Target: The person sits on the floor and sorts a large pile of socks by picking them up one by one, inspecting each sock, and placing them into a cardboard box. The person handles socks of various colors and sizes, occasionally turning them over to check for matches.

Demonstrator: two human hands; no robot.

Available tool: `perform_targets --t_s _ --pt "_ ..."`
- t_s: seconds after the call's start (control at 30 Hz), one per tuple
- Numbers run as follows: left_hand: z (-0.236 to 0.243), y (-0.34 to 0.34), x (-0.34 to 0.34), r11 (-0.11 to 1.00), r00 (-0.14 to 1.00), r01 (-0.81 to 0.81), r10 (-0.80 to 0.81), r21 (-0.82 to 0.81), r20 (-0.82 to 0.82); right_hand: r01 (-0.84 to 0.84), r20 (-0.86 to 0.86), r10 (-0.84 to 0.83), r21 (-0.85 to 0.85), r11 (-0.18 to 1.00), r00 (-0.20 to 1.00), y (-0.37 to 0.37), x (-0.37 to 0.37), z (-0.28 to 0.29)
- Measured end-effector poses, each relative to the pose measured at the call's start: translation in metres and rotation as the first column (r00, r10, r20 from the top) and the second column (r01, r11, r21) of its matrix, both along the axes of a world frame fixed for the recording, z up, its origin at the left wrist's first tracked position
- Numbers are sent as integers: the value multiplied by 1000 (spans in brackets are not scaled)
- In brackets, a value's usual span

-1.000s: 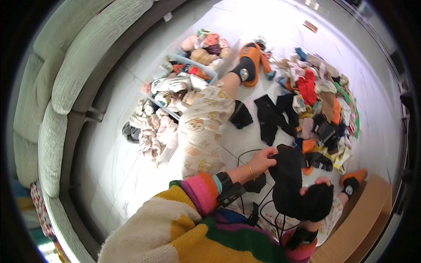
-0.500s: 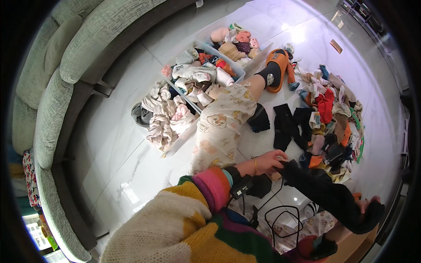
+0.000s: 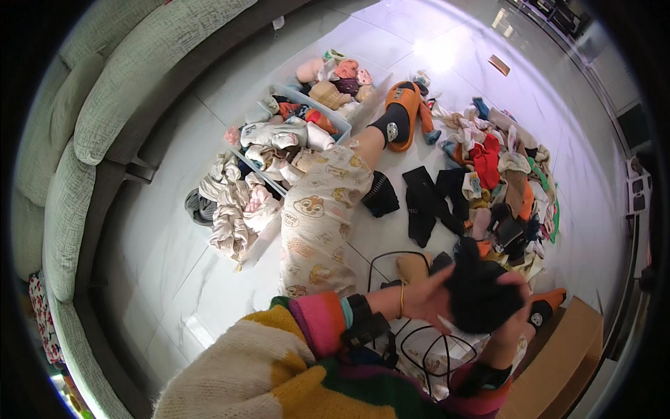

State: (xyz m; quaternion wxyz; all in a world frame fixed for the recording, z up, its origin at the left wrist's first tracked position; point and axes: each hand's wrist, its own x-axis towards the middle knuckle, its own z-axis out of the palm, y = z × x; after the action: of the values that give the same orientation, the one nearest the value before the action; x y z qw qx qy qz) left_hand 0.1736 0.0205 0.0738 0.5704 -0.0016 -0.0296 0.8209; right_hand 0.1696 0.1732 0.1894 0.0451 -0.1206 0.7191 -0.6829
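Note:
A bunched black sock (image 3: 481,290) is held up between my two hands over my lap. My left hand (image 3: 427,302) grips its left side, with the fingertips partly behind the cloth. My right hand (image 3: 515,307) is closed around its right side. Just beyond my hands lie several black socks (image 3: 427,209) flat on the floor. A large heap of mixed socks (image 3: 506,164), with red, orange, beige and white ones, spreads to the right of them.
Clear plastic bins (image 3: 349,124) of rolled and folded clothing stand left of my outstretched leg (image 3: 324,216). Black cables (image 3: 433,349) loop below my hands. A cardboard box (image 3: 558,356) sits at lower right, and a grey sofa (image 3: 63,202) curves along the left.
The black sock was stretched long between my hands and is now gathered into a bunch. My right hand has come in toward my left, and the view has shifted.

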Motion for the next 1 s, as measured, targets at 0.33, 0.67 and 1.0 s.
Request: perform_targets --t_s 0.33,0.67,1.0 --pt "-10 -10 -7 950 977 -194 210 -243 39 -569 328 641 -296 767 694 -12 20 -23" --pt "5 -23 -15 709 846 -529 400 -467 -351 138 220 -237 389 911 946 1 29 -69" --pt "20 -3 -25 544 520 -753 146 -371 -841 128 -56 -115 459 879 992 22 17 -114"
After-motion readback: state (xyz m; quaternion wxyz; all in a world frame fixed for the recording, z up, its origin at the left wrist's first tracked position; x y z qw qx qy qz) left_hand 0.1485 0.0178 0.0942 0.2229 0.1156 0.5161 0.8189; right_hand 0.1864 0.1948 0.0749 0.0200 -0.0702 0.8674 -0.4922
